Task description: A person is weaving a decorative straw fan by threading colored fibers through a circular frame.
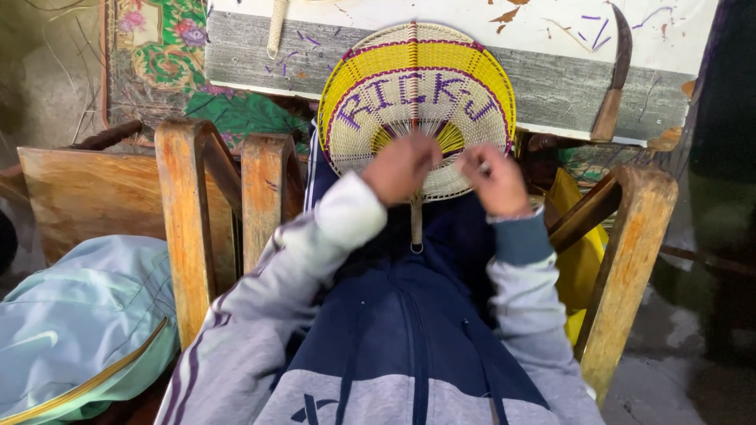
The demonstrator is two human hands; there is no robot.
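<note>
Okay, quick pass from my remote seat: the woven hand fan [417,94] sits upright on the lap between the two chair arms, its rounded top leaning toward the white-and-grey board [551,86] ahead, its handle [415,224] running down toward the navy jacket [417,330]. Fan is cream weave with a yellow band, purple edging and purple lettering worked into it. My left hand [402,167] is closed over the lower centre of the fan, fingers curled onto the weave right where the ribs gather, so it is clamped on the fan. My right hand [494,179] is at the fan's lower right edge, fingertips pinched together on something small and pale, likely a strand or a needle; too blurred to tell which. I'd judge the step in hand as weaving or finishing near the fan's base, and far along since the pattern looks complete. Next move, as I read it, calls for a steady left hold while the right feeds its bit through the tight weave without bending the ribs. Around: wooden chair arm [185,212] on the left, another [630,260] on the right, a curved knife with wooden handle [616,75] lying on the board with purple strand scraps [594,27] scattered near, a light blue bag [79,323] lower left, a yellow cloth [579,260] beside the right chair arm.
</note>
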